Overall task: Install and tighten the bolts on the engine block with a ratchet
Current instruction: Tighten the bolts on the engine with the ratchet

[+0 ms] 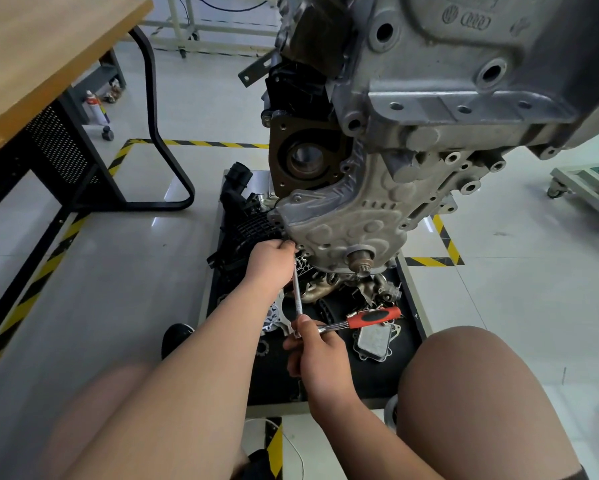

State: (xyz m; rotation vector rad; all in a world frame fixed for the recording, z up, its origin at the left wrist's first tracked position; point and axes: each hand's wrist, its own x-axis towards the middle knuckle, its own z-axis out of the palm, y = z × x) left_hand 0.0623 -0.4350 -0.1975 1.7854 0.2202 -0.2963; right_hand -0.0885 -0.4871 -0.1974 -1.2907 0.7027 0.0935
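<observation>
A grey engine block [377, 140] hangs over a black tray, with its embossed lower cover [339, 223] facing me. My left hand [272, 259] grips the far end of a long silver extension bar [297, 291] against the cover's lower left edge; the socket and bolt there are hidden by my fingers. My right hand [317, 351] holds the head of a ratchet [364, 320] at the bar's near end. The ratchet's red and black handle points right. A shaft stub [360, 259] sticks out of the cover's bottom.
The black tray [412, 306] under the engine holds several loose parts, among them a black manifold [246, 223] and a silver cooler plate [374, 341]. A wooden table [38, 60] stands at the left. Yellow-black tape [447, 244] marks the floor. My knees fill the foreground.
</observation>
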